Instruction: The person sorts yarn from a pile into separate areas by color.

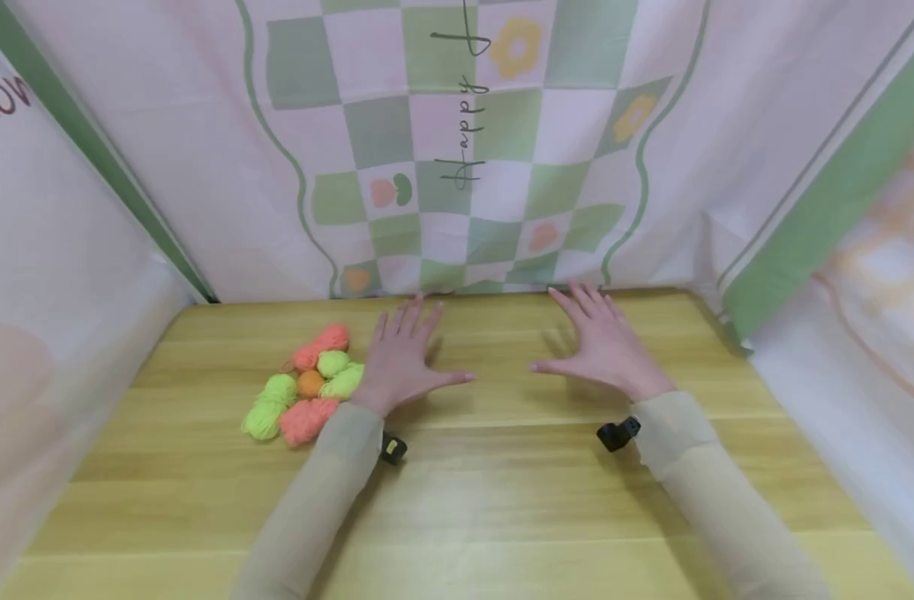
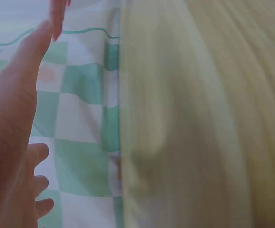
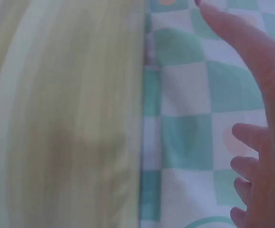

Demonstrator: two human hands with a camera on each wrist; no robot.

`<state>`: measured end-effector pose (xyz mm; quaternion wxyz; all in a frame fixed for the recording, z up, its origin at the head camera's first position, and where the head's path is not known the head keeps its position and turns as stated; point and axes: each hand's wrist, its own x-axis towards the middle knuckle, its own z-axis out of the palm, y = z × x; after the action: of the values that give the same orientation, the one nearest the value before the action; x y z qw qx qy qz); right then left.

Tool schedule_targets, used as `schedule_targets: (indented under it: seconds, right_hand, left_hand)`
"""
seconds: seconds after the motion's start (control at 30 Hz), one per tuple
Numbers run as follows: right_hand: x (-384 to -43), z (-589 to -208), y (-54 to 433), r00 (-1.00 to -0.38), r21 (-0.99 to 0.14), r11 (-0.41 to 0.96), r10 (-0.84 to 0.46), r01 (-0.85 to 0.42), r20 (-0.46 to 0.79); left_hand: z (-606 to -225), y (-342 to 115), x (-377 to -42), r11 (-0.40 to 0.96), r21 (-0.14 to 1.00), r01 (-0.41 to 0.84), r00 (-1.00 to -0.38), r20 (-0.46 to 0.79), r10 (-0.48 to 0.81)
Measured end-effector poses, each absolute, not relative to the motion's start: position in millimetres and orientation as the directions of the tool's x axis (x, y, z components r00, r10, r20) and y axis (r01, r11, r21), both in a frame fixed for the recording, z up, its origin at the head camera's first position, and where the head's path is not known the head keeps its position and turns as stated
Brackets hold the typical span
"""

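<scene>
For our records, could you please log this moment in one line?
left hand: spread, near yarn | right hand: spread, empty | yarn: clustered on wooden table

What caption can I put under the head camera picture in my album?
Left hand and right hand spread over a wood-grain table, bright yarn bundles beside the left.

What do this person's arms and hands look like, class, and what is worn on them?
The left sleeve and right sleeve are long and beige. The left camera is black with a yellowish patch; the right camera is black too. Left hand and right hand are gloveless.
</scene>
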<state>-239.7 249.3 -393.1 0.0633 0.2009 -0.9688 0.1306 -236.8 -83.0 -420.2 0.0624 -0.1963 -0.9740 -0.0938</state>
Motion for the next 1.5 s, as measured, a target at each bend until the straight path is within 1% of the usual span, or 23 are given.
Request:
schedule_targets:
  seconds: [0.2, 0.37, 0.47, 0.6, 0.73, 0.83, 0.9, 1.07, 1.2, 1.37, 1.5]
  right_hand:
    - [-238.6, -385.5, 239.2, -0.905, -0.296, 0.859, -0.366, -0.418, 0.215]
    - [-235.8, -378.0, 228.9, -0.895, -0.402, 0.801, -0.377, -0.444, 0.238]
    - [-232.7, -375.9, 219.5, -0.888, -0.48, 0.747, -0.385, -0.46, 0.252]
    - [-227.0, -377.2, 202.5, -0.875, -0.564, 0.672, -0.414, -0.48, 0.252]
    - [-220.8, -374.8, 184.9, -0.865, -0.635, 0.607, -0.451, -0.478, 0.22]
    - [-218.5, -373.7, 169.7, -0.853, -0.669, 0.566, -0.477, -0.483, 0.212]
    - [-219.2, -374.5, 158.0, -0.839, -0.675, 0.544, -0.498, -0.499, 0.219]
    - [-221.6, -377.9, 127.6, -0.808, -0.697, 0.49, -0.546, -0.524, 0.223]
    - [-223.9, -381.0, 107.5, -0.802, -0.712, 0.477, -0.562, -0.516, 0.204]
    - [-228.8, -388.2, 87.5, -0.802, -0.736, 0.468, -0.573, -0.489, 0.168]
    - [-232.8, -395.5, 71.8, -0.805, -0.767, 0.458, -0.581, -0.449, 0.124]
  left_hand:
    - [-402.5, -89.3, -232.9, 0.891, 0.188, 0.414, -0.903, 0.212, 0.375]
    - [-384.6, -99.8, -225.6, 0.875, 0.229, 0.426, -0.89, 0.279, 0.36]
    - [-376.3, -110.0, -218.0, 0.854, 0.295, 0.429, -0.887, 0.315, 0.337]
    - [-367.8, -129.8, -204.7, 0.82, 0.414, 0.396, -0.906, 0.324, 0.274]
    - [-361.8, -156.8, -194.5, 0.78, 0.498, 0.378, -0.914, 0.334, 0.23]
    - [-361.6, -180.6, -186.8, 0.758, 0.551, 0.349, -0.927, 0.321, 0.193]
    - [-363.6, -197.2, -180.7, 0.764, 0.576, 0.293, -0.948, 0.282, 0.151]
    - [-372.1, -235.3, -166.8, 0.802, 0.564, 0.196, -0.972, 0.222, 0.081]
    - [-380.3, -256.3, -159.1, 0.817, 0.551, 0.169, -0.979, 0.192, 0.073]
    - [-393.7, -275.3, -153.5, 0.825, 0.55, 0.133, -0.99, 0.117, 0.082]
    - [-405.2, -286.6, -151.2, 0.811, 0.572, 0.125, -0.992, 0.084, 0.094]
